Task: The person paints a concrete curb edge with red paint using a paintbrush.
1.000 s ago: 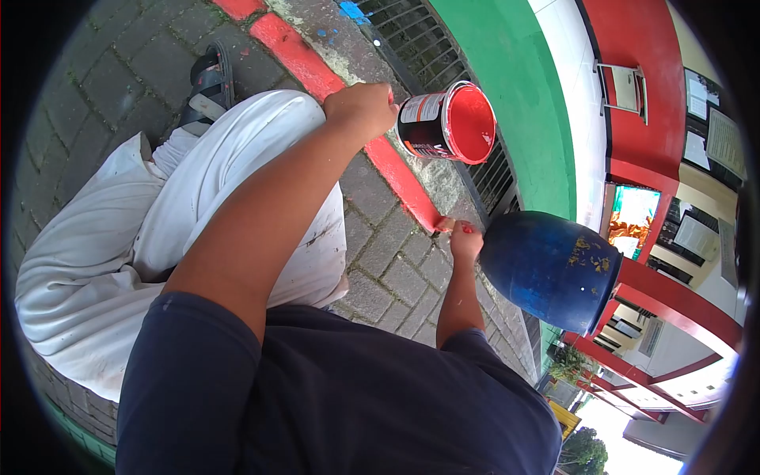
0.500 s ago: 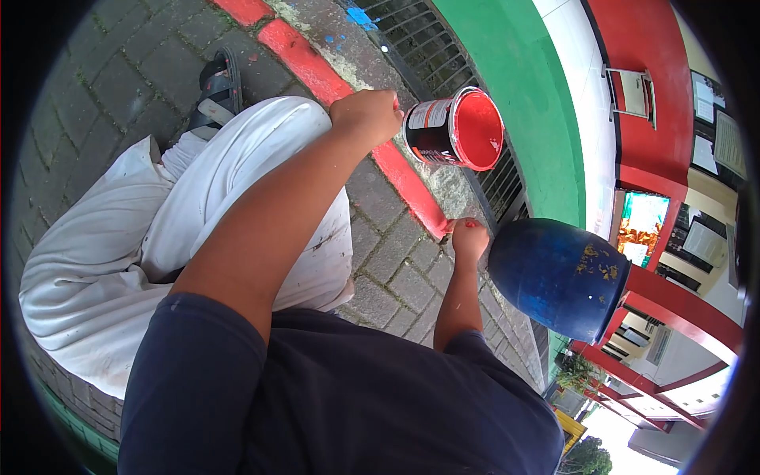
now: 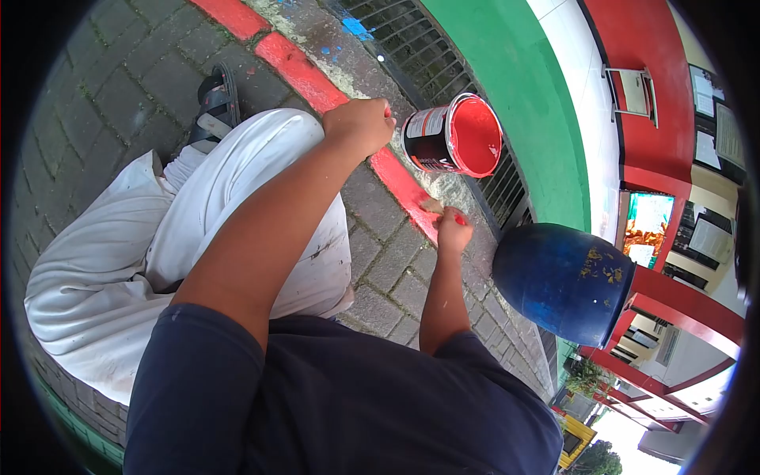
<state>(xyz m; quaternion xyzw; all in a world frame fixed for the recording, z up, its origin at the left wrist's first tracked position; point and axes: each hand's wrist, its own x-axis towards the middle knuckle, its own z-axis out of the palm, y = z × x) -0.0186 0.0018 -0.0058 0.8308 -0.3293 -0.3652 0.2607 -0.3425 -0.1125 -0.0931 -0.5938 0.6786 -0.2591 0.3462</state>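
Observation:
My left hand is closed in a fist over the red-painted curb. Beside it stands a black and white paint bucket with its mouth open, full of red paint. Whatever the left fist holds is hidden. Farther right, my right hand is closed around a small paintbrush. The brush's pale brown bristles lie at the red curb, and a bit of red shows between the fingers.
A blue barrel stands right of my right hand. Behind the bucket run a metal drain grate and a green wall base. Grey paving lies below the curb. My bent leg in white trousers is at the left.
My right hand has shifted a little up and left along the curb, and the brush bristles now show. My left hand remains closed near the bucket. The view has tilted slightly.

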